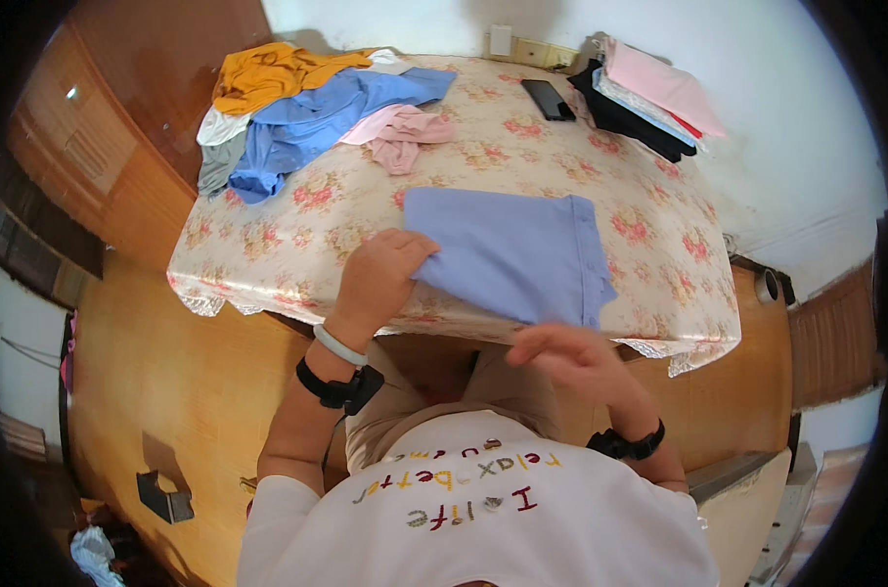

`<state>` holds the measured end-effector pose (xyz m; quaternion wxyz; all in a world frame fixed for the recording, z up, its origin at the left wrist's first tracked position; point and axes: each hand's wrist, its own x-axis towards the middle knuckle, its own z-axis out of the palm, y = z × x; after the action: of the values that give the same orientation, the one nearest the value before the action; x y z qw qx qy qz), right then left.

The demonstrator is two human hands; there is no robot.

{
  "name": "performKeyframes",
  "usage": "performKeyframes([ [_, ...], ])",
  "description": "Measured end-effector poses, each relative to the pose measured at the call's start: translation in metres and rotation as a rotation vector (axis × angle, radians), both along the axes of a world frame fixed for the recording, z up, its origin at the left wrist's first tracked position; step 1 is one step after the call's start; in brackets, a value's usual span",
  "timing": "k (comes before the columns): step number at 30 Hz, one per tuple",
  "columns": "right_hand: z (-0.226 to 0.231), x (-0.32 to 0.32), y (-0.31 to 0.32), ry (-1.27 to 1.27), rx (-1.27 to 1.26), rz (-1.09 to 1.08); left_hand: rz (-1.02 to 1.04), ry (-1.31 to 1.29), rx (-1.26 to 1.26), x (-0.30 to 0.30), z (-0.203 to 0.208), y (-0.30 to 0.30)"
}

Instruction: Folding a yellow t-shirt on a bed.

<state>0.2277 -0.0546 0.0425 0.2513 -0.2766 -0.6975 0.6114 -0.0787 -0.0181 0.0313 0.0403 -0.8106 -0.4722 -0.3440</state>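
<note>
A light blue shirt [508, 245], folded into a flat rough rectangle, lies near the front edge of the table. A strip with small buttons runs along its right side, and its lower right corner sticks out unevenly. My left hand [390, 272] is closed on the shirt's left edge, the fingertips pinching the cloth near the lower left corner. Just off the shirt's front edge, my right hand [566, 354] hovers with its fingers loosely stretched out and holds nothing. It is slightly blurred.
A floral tablecloth [297, 230] with a lace hem covers the table. Loose garments, including a blue one [312, 117] and a mustard one [268, 76], lie heaped at the far left. A phone [548, 100] and a stack of folded clothes [649, 93] are at the far right.
</note>
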Motion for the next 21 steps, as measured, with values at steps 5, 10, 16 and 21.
performKeyframes([
  [5, -0.027, -0.024, -0.002, 0.03, -0.448, 0.129, 0.065, -0.141, 0.06, 0.009, 0.021, 0.004],
  [10, -0.044, -0.031, 0.024, 0.418, -0.672, -0.107, 0.053, -0.121, 0.01, 0.016, 0.022, -0.014],
  [16, -0.009, -0.043, 0.031, 0.682, -0.842, -0.425, 0.023, -0.034, 0.008, 0.029, 0.018, -0.052],
  [21, 0.003, -0.041, 0.045, 0.633, -0.883, -0.594, -0.004, 0.035, 0.036, 0.033, 0.003, -0.067],
])
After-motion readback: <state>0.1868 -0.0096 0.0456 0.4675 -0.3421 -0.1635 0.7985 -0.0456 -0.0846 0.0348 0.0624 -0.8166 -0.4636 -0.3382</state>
